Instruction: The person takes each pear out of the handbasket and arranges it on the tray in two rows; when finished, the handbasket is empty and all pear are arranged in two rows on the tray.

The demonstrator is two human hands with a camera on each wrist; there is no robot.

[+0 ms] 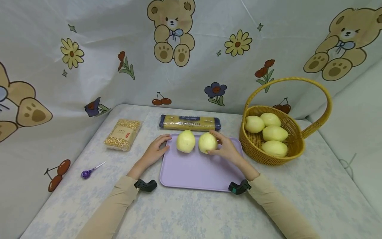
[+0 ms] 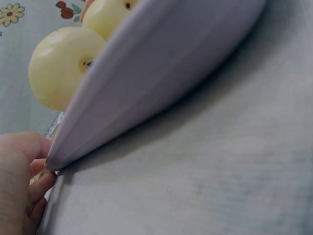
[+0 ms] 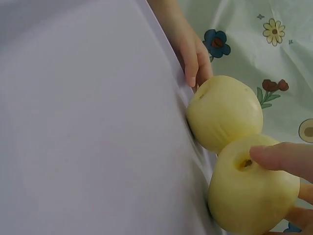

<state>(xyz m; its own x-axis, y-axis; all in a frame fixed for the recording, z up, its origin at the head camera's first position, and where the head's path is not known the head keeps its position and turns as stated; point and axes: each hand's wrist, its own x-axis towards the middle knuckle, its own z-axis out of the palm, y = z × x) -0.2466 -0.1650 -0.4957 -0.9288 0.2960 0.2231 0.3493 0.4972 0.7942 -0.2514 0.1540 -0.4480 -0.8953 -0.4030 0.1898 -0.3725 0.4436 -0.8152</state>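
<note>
A lilac tray point(image 1: 191, 172) lies on the table, with two pale yellow pears side by side along its far part. My left hand point(image 1: 155, 149) is at the tray's left rim; in the left wrist view the fingers point(image 2: 41, 188) bend about the tray's corner. The left pear point(image 1: 185, 141) stands free of both hands. My right hand point(image 1: 226, 148) holds the right pear point(image 1: 208, 143), thumb at the near side and fingers around the far side. In the right wrist view the thumb point(image 3: 279, 157) presses beside the dimple of this pear point(image 3: 254, 191).
To the right stands a wicker basket point(image 1: 259, 154) with a tall handle and several pears inside. A spaghetti packet point(image 1: 190, 122) lies behind the tray. At the left are a bag of corn kernels point(image 1: 123, 134) and a purple lollipop point(image 1: 86, 174). A bear-print curtain point(image 1: 119, 89) hangs behind.
</note>
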